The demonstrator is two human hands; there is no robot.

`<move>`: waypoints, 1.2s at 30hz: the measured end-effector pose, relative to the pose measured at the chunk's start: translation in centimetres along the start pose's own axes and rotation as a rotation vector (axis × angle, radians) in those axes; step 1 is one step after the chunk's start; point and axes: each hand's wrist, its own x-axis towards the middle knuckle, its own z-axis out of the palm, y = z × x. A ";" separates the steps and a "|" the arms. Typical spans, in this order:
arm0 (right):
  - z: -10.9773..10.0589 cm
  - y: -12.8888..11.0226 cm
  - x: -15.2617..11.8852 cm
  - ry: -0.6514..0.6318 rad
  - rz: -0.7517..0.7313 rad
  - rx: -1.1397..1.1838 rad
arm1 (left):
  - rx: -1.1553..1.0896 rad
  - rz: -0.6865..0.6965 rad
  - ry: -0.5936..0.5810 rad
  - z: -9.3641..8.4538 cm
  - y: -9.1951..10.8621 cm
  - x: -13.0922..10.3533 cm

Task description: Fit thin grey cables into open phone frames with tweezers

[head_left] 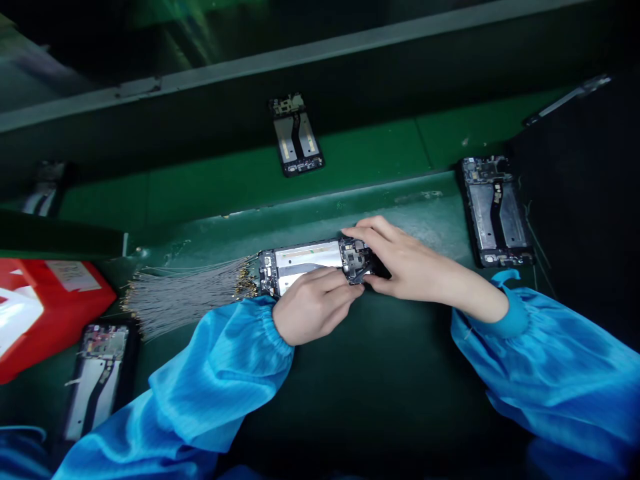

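Observation:
An opened phone body (315, 253) lies sideways on the green mat in front of me, its silver middle plate and circuit board showing. My right hand (395, 257) grips the board end, thumb on the near edge and fingers over the far edge. My left hand (317, 303) is closed, its fingertips pressed against the phone near the circuit board (356, 257); whether something small is pinched in them is hidden. Left of the phone, a bundle of thin grey cables (190, 293) with gold-coloured ends reaches close to its end.
More opened phones lie around: one on the green strip (295, 137) behind, one at the right (497, 210), one at the lower left (100, 373) and a dim one at the far left (45, 187). A red bin (75, 307) stands at the left. A raised ledge (310, 200) runs behind my hands.

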 end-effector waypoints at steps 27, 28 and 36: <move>-0.2 -0.1 0.0 -0.029 0.013 -0.016 | 0.092 -0.045 0.046 -0.4 -0.4 -0.6; -0.2 -0.2 0.0 -0.028 0.017 -0.019 | 0.084 -0.041 0.040 -0.5 -0.5 -0.6; 0.0 -0.4 0.3 -0.005 0.045 -0.042 | 0.073 0.010 0.045 -0.6 -1.0 -0.6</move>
